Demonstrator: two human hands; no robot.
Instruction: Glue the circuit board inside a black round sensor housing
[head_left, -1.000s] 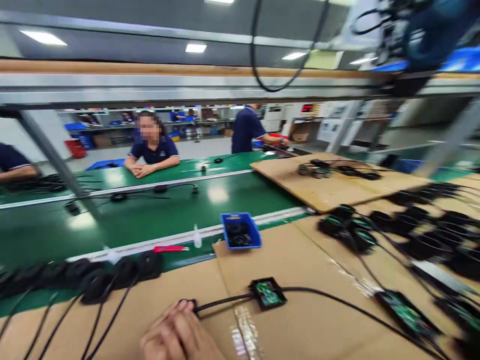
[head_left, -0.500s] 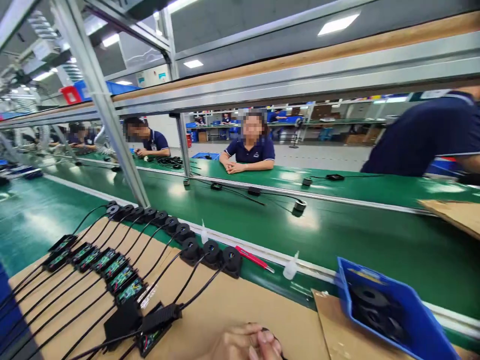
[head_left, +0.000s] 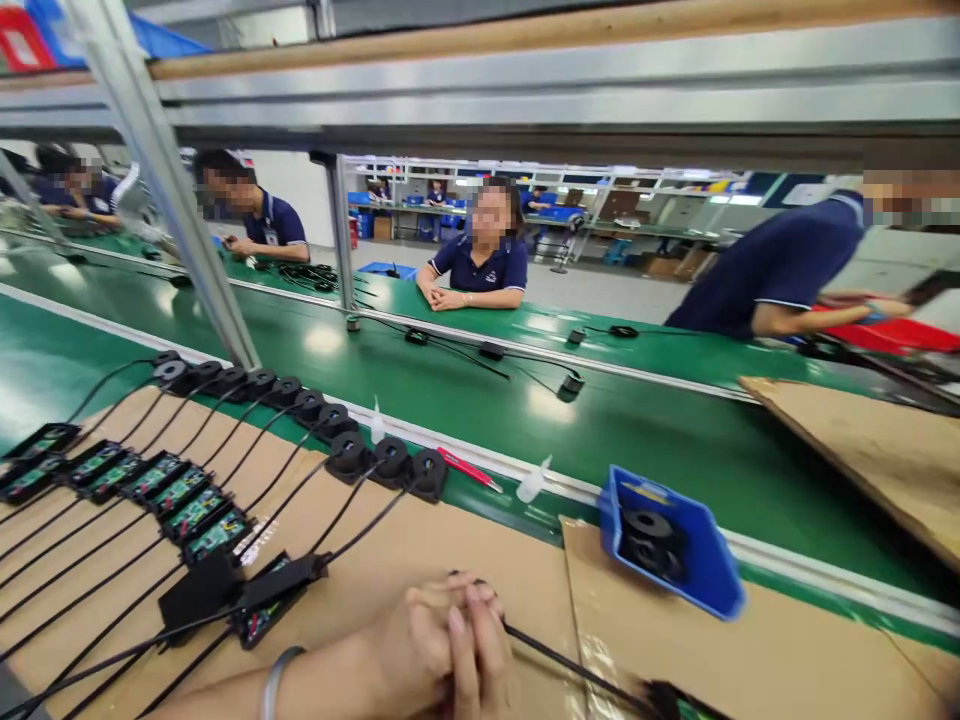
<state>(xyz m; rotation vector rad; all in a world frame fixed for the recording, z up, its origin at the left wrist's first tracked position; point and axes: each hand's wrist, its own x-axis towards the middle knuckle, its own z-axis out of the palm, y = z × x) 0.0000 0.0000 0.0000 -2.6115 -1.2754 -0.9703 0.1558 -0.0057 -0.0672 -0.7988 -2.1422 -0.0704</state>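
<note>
Both hands are being held together at the near middle: the left hand (head_left: 401,645), with a pale bracelet (head_left: 276,680) behind its wrist, is meeting the right hand (head_left: 484,650), and the fingers of both are closing around the end of a black cable (head_left: 559,656). Bits of black are showing at the fingertips; the fingers are hiding the rest, so I cannot tell how the grip is being shared. The cable is running right over the cardboard (head_left: 517,560) to a black housing (head_left: 664,700), which the near edge of view is cutting off. Compared with half a second ago, when little more than fingers was showing low down, the left wrist and forearm are now appearing, and the cable and housing are coming back into sight. The blue bin (head_left: 701,575), then cropped, is now showing whole at right, with black rings (head_left: 649,540) lying inside. At left, the row of round black parts (head_left: 348,455) and the open housings with green boards (head_left: 196,512) are keeping the same order. A red-handled tool (head_left: 469,467) is lying just beyond them. Across the green surface (head_left: 420,400), one person (head_left: 480,270) is sitting with folded hands, as before; another (head_left: 772,260), at far right, is now showing forearms stretched over a red tray (head_left: 892,335).
</note>
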